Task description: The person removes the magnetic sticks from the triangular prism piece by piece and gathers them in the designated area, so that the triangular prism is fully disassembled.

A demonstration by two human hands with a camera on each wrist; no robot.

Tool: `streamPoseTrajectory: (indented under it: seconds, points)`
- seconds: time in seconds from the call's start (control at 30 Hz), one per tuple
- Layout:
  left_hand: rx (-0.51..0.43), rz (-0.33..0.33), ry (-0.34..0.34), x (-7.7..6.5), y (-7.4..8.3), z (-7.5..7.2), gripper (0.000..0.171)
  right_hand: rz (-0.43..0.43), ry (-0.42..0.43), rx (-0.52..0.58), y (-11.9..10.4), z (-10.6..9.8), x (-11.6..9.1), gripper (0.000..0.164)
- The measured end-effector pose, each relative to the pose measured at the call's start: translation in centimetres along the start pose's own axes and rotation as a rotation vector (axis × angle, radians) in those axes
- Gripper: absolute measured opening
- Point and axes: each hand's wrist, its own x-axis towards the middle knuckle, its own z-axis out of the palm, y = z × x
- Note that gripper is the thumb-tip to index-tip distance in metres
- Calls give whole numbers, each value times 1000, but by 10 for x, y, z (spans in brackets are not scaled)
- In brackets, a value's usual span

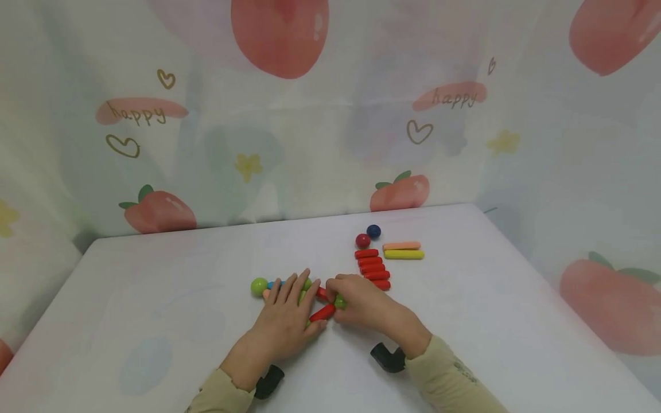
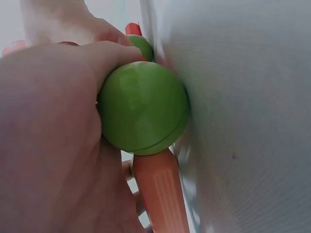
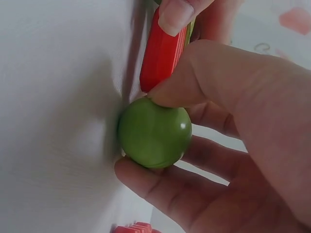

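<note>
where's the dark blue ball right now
In the head view, the dark blue ball lies right of centre near the far edge of the table, just behind and right of the red ball, beyond the peach stick.

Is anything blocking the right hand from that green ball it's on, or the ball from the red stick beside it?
Nothing visible does. The right hand holds the green ball directly, and the red stick ends right by it, with only the hand's own fingertip close to that spot.

Blue stick [image 1: 271, 285] partly hidden by left hand [image 1: 287, 317]
</note>
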Motion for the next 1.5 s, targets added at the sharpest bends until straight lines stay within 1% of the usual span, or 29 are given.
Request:
streamPoseTrajectory:
  seconds: [0.2,0.4,0.5,0.63,0.77,0.93,1.1,1.3,1.5]
  points:
    - [12,3,5,1,-1,0,73,7,-9,-8,0,-3,-2,24]
    - [27,5,5,3,-1,3,72,36,39,26,1,-12,-8,24]
    - [32,4,2,3,-1,3,72,16,44,35,0,-14,-10,24]
    - [31,0,-1,2,-1,3,71,-14,37,19,0,-14,-9,23]
    - [41,5,8,2,-1,5,72,-1,67,9,1,-18,-10,21]
    - [51,-1,9,4,-1,5,72,-13,130,28,9,-28,-13,20]
    - [50,-3,-2,5,0,4,72,-32,194,37,21,-38,-16,24]
    - [54,-6,-3,5,1,3,72,-2,206,9,33,-51,-11,24]
    - [51,-7,6,5,0,4,72,7,242,-35,45,-62,-3,28]
